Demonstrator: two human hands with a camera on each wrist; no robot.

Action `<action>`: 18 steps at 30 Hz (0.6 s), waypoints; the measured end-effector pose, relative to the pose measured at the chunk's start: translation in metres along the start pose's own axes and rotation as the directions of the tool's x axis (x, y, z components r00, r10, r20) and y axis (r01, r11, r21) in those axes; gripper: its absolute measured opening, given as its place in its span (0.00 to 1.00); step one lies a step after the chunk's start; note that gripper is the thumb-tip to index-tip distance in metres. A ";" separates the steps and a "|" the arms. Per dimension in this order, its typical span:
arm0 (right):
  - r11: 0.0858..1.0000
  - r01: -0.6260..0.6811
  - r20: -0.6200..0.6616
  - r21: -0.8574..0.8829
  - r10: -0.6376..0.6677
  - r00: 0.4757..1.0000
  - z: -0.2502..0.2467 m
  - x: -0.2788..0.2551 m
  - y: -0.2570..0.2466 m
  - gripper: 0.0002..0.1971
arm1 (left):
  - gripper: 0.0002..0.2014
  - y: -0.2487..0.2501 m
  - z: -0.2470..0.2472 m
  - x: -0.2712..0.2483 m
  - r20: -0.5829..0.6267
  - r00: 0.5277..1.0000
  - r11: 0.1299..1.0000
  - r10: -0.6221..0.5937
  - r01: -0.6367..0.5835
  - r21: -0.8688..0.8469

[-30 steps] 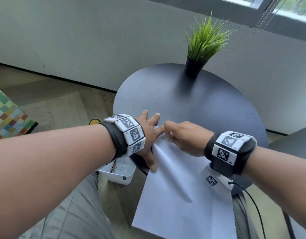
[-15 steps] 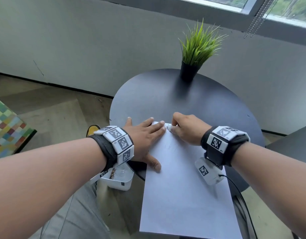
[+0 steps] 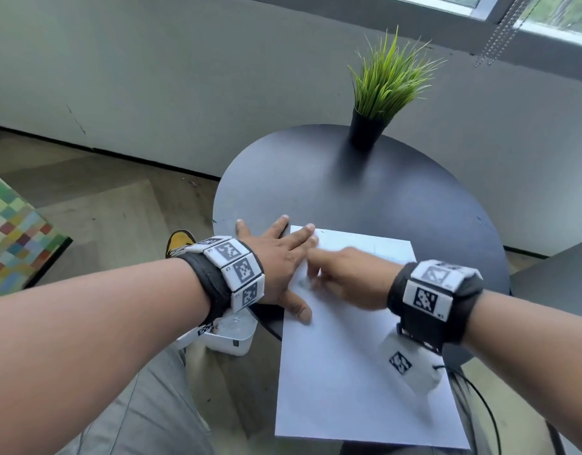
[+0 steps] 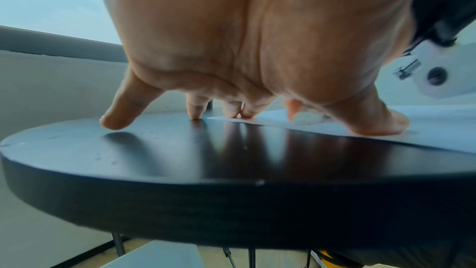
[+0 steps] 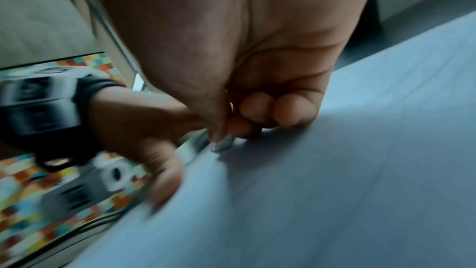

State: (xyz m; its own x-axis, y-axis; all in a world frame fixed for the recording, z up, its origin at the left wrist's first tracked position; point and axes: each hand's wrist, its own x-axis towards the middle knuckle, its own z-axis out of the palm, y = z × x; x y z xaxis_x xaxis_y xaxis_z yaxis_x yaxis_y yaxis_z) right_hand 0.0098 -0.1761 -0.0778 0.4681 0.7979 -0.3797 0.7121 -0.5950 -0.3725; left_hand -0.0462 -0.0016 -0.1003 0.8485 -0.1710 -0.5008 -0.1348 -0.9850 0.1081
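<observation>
One white sheet (image 3: 348,372) lies on the dark worktop (image 3: 381,198), its near end overhanging. The left grip (image 3: 273,257) presses its far-left corner, fingers straight and spread. The right grip (image 3: 348,280), blurred, curls its fingers on the sheet; whether it pinches anything I cannot tell. One potted plant (image 3: 388,80) stands behind.

Layout around the sheet of paper (image 3: 358,372)

The sheet lies on the near part of the round surface (image 3: 316,192), and its near half hangs over the edge, above the person's lap. Behind the sheet, at the far rim, stands a potted plant (image 3: 365,136). The left hand (image 3: 276,257) lies flat over the sheet's far left corner, with the thumb and two fingers on the sheet and the other fingers on the bare surface left of it. The right hand (image 3: 352,280) rests on the far part of the sheet, just right of the left hand. On the floor, left of the sheet, is a shoe (image 3: 181,241). Right of the sheet, apart from it, is the corner of a second surface (image 3: 555,280).
</observation>
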 end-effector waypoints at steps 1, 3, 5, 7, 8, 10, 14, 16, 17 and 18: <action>0.995 -0.094 -0.066 0.014 0.095 0.993 -0.008 0.008 0.011 0.09 | 0.68 0.001 0.000 0.000 0.002 1.000 1.000 -0.003 0.003 0.002; 0.963 -0.253 -0.172 0.097 0.267 0.948 -0.022 0.016 0.029 0.10 | 0.68 0.001 0.000 0.000 0.007 1.000 1.000 -0.012 0.012 0.001; 0.976 -0.206 -0.159 0.070 0.215 0.964 -0.016 0.012 0.021 0.09 | 0.69 0.001 0.000 -0.001 0.010 1.000 1.000 -0.015 0.015 -0.013; 0.999 -0.035 -0.020 0.013 0.035 0.999 0.003 0.001 -0.001 0.09 | 0.69 0.001 0.000 -0.001 0.009 1.000 1.000 -0.010 0.010 -0.028; 1.000 0.012 0.037 0.017 -0.012 0.999 0.008 -0.003 -0.005 0.08 | 0.69 0.001 0.000 0.000 0.009 1.000 1.000 -0.007 0.007 -0.027; 0.997 -0.065 -0.022 0.045 0.066 0.998 -0.003 0.004 0.006 0.08 | 0.68 0.001 0.000 0.000 0.005 1.000 1.000 -0.006 0.007 -0.018; 0.963 -0.251 -0.182 0.096 0.264 0.947 -0.018 0.013 0.026 0.08 | 0.69 0.003 0.000 0.000 0.005 1.000 1.000 -0.022 0.022 0.000; 0.997 -0.064 -0.075 0.043 0.068 0.995 0.000 0.002 0.004 0.09 | 0.68 0.004 -0.001 0.000 0.010 1.000 1.000 -0.023 0.023 0.000; 0.999 0.017 -0.002 0.043 -0.017 1.000 0.010 -0.004 -0.004 0.09 | 0.68 0.004 -0.002 0.001 0.014 1.000 1.000 -0.022 0.022 0.001; 0.999 0.028 0.014 0.042 -0.029 0.999 0.009 -0.006 -0.003 0.08 | 0.69 0.004 -0.003 0.002 0.020 1.000 1.000 -0.024 0.024 0.006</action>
State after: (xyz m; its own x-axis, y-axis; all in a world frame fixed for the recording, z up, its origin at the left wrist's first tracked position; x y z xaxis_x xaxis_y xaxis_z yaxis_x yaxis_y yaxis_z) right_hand 0.0004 -0.1802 -0.0822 0.4399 0.8132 -0.3811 0.7026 -0.5759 -0.4179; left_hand -0.0437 -0.0062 -0.0981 0.8413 -0.1479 -0.5200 -0.1178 -0.9889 0.0907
